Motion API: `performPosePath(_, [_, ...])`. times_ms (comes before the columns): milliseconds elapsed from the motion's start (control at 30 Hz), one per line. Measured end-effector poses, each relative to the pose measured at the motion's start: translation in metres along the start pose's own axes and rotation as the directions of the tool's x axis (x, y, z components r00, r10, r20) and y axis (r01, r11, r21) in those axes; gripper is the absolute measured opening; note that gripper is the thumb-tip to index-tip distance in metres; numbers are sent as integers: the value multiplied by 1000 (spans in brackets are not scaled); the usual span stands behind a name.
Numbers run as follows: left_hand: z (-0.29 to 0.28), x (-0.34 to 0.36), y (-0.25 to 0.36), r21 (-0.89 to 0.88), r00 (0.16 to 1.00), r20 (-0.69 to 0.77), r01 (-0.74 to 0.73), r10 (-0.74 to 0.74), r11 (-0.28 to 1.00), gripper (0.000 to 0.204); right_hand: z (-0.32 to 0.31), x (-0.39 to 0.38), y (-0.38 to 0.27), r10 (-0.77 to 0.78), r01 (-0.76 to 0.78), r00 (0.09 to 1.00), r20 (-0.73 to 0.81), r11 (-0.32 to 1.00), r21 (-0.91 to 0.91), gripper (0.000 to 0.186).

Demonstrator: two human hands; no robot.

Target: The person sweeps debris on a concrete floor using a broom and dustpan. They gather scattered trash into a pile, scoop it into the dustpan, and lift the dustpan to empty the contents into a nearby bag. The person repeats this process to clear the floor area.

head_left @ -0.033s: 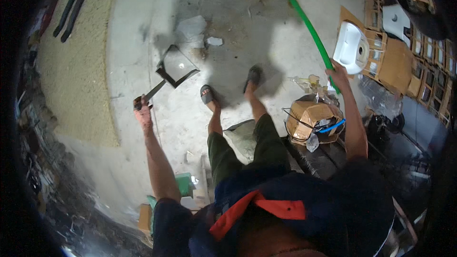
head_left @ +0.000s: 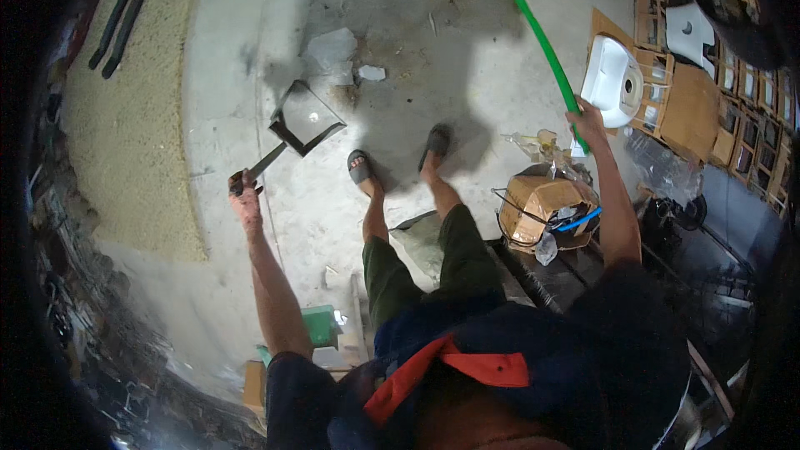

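Note:
My left hand (head_left: 245,200) is closed round the handle of a long-handled dustpan (head_left: 313,150), whose dark-rimmed pan is out over the concrete floor, left of my feet. Whether the pan touches the floor I cannot tell. My right hand (head_left: 588,123) grips the green pole of a broom (head_left: 546,52) near its lower end in the picture. That pole runs away from me to the top edge, where a straw-coloured part shows blurred. White scraps (head_left: 372,73) and a pale sheet-like piece (head_left: 333,52) lie on the floor beyond the dustpan.
A white washbasin (head_left: 607,79) and stacked wooden crates (head_left: 737,137) stand at the right. A torn cardboard box (head_left: 533,208) with loose plastic sits below my right hand. A beige mat-like strip (head_left: 137,133) with two dark bars (head_left: 125,27) runs along the left.
The far end of the broom has swung slightly right. My right foot has come a little nearer to me. Both hands keep their holds.

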State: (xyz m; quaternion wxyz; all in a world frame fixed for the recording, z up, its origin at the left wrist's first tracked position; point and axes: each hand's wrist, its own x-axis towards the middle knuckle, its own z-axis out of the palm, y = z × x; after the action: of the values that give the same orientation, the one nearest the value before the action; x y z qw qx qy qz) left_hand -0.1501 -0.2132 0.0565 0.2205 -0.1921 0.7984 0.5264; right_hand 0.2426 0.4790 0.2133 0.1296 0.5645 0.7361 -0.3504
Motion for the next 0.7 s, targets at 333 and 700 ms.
performPosePath(333, [22, 16, -41, 137, 976, -92, -181, 195, 974, 18, 127, 132, 27, 60, -138, 979, 196, 901, 412, 40])
performPosePath(700, [74, 5, 3, 604, 837, -261, -248, 482, 758, 20, 201, -93, -17, -45, -55, 898, 437, 975, 214, 70])
